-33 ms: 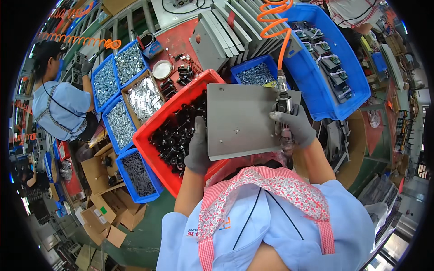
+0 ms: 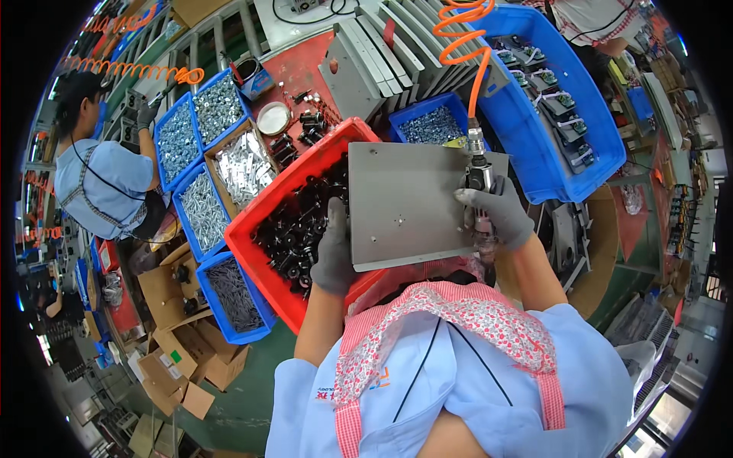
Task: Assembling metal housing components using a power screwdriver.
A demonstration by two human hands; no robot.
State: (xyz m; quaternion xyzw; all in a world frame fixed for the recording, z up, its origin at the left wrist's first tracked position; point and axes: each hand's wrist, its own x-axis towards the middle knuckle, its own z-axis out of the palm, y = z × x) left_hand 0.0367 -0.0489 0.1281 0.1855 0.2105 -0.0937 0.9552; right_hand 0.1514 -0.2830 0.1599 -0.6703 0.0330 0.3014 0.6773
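A grey sheet-metal panel with small holes and a bent lower edge is held in front of me, over the right part of a red bin. My left hand, in a grey glove, is closed on the panel's left edge, its thumb pointing up along the side. In my gloved right hand is an air screwdriver, which lies across the panel's right side. An orange coiled hose joins its upper end. Small black parts fill the bin beside my left hand.
Blue bins of screws and nuts stand left, beside a box of metal strips. Grey panels stand upright at the back. A large blue bin of small assemblies is right. A co-worker is at far left.
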